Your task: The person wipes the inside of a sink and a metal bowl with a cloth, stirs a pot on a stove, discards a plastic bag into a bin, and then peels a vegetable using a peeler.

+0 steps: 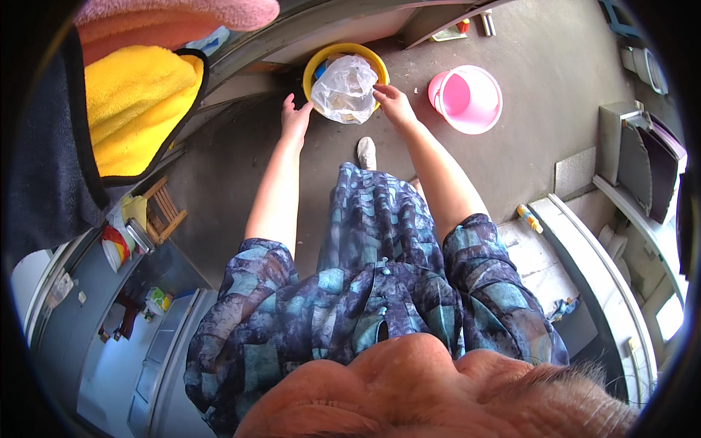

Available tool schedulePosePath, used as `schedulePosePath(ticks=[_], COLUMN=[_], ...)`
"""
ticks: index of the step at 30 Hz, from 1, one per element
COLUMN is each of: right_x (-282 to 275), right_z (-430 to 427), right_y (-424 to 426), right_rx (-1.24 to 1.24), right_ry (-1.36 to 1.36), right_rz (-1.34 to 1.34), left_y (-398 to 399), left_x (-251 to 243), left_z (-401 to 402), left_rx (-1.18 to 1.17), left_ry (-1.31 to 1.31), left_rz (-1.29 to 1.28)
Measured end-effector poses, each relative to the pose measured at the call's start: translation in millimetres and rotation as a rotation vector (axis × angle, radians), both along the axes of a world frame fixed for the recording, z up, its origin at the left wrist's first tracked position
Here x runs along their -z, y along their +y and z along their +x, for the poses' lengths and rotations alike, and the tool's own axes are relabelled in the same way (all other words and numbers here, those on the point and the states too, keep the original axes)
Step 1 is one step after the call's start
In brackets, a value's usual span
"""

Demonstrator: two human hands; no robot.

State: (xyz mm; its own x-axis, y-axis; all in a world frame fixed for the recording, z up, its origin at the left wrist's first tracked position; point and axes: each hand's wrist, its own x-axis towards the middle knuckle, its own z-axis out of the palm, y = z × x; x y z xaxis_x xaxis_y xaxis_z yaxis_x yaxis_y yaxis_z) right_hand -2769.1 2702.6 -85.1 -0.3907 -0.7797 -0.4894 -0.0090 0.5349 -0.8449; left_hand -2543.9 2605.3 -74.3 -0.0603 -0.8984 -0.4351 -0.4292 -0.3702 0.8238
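Observation:
A round yellow tub (384,64) stands on the floor ahead of me, with a crumpled clear plastic bag (344,90) lying in it and over its near rim. Something blue shows under the bag at the left. My left hand (296,117) is at the tub's near left side, fingers apart, with nothing seen in it. At the right side, my right hand (395,105) has its fingertips at the bag's edge by the rim; whether they pinch the plastic is not clear. A pink bucket (476,104) is tipped to the right of my right hand.
Yellow and dark towels (139,109) hang at the upper left, below a pink cloth (181,19). A wooden stool (163,211) stands at the left. A yellow bottle (529,219) lies near the white ledge (602,274) at the right. A dustpan (449,34) lies at the top.

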Motion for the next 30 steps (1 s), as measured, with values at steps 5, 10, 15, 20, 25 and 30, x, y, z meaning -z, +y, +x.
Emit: schedulePosePath(ticks=[5,10,15,20,25,30], right_x=[-29.8,-45.1,-71.5,-72.9,6.3,45.2], right_z=[-7.3,-27.0,-50.2,-30.7,-14.5,11.0], right_y=[57.8,135.0,215.1,336.5,380.2,441.8], right_rx=[0.410,0.560,0.719,0.865,1.236,1.540], right_ry=[-1.238,-1.283,-1.184,-0.976,-0.903,-0.855], right_rz=[-0.169,-0.362,-0.548,-0.547,-0.496,-0.441], left_y=[41.9,87.7,81.9,96.3,67.7,118.1], left_x=[1.2,-2.6,-37.8,-77.4,-57.0,-22.6], left_z=[35.5,35.2,-17.6,-43.7,-141.0,-230.6], left_rx=[0.052,0.139,0.354,0.479,0.674,1.031], left_ry=[0.123,0.149,0.025,-0.015,-0.023,-0.147], left_rz=[0.349,0.488,0.371,0.277,0.217,0.198])
